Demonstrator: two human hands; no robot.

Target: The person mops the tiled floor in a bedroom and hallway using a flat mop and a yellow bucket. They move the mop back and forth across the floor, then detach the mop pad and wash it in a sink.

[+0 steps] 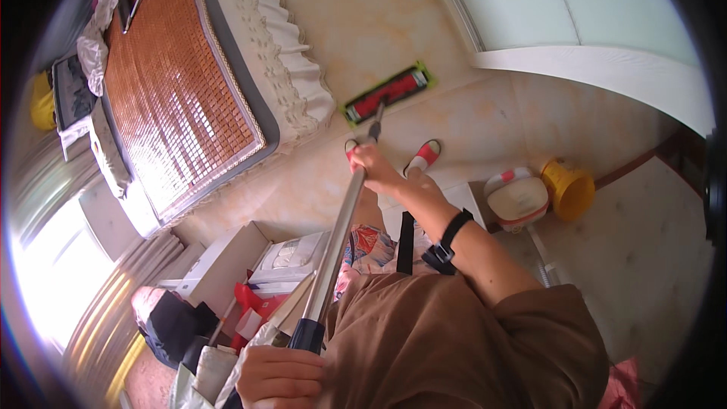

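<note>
A flat mop with a silver pole (pixel 333 257) runs down from my body to the floor. Around the dark grip at its top, the fingers of my left hand (pixel 280 375) are wrapped, low in the view. Farther down the pole, my right hand (pixel 371 167) is closed on it, with a black strap on that forearm. The mop head (pixel 386 95), red on top with a bright green rim, lies flat on the tiled floor (pixel 356 7) ahead of my feet. Its near left end is close to the bed's ruffled skirt (pixel 291 76).
On the left stands a bed with a brown woven mat (pixel 170 98). A white-framed cabinet with pale panels (pixel 591 0) occupies the far right. A yellow bucket (pixel 568 189) and a white bin (pixel 517 198) stand right of my legs. Boxes (pixel 227 261) and bags crowd the near left.
</note>
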